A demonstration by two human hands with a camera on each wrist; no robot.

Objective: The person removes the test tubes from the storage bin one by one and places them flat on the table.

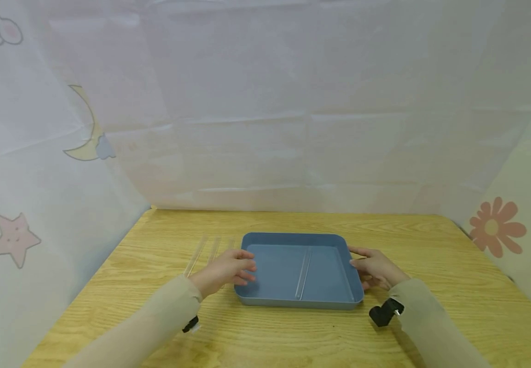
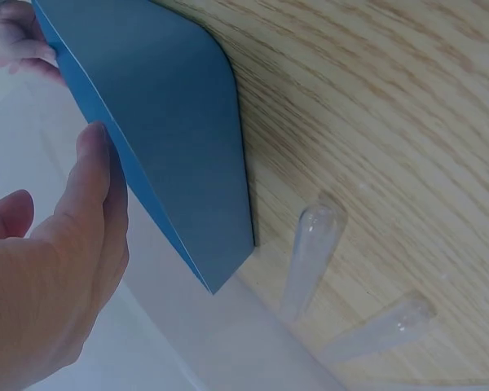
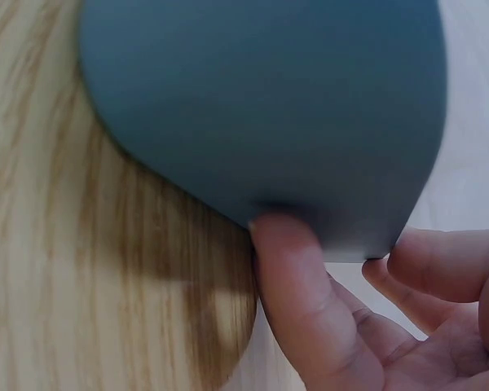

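A shallow blue tray (image 1: 274,266) stands on the wooden table with one clear, narrow tube (image 1: 303,273) lying across its inside. My right hand (image 1: 377,268) holds the tray's right side. Thumb and fingertips meet the rim and outer wall, and in the right wrist view one finger (image 3: 297,269) presses low on that wall. Over the tray's left rim hovers my left hand (image 1: 226,270), its fingers loosely extended and gripping nothing. In the left wrist view its fingertips lie close to the rim; contact cannot be told.
Left of the tray, several clear tubes (image 1: 195,256) lie side by side, partly behind my left hand. Rounded ends show on one tube (image 2: 314,252) in the left wrist view. A pale printed cloth (image 1: 265,128) hangs behind and beside the table (image 1: 265,337).
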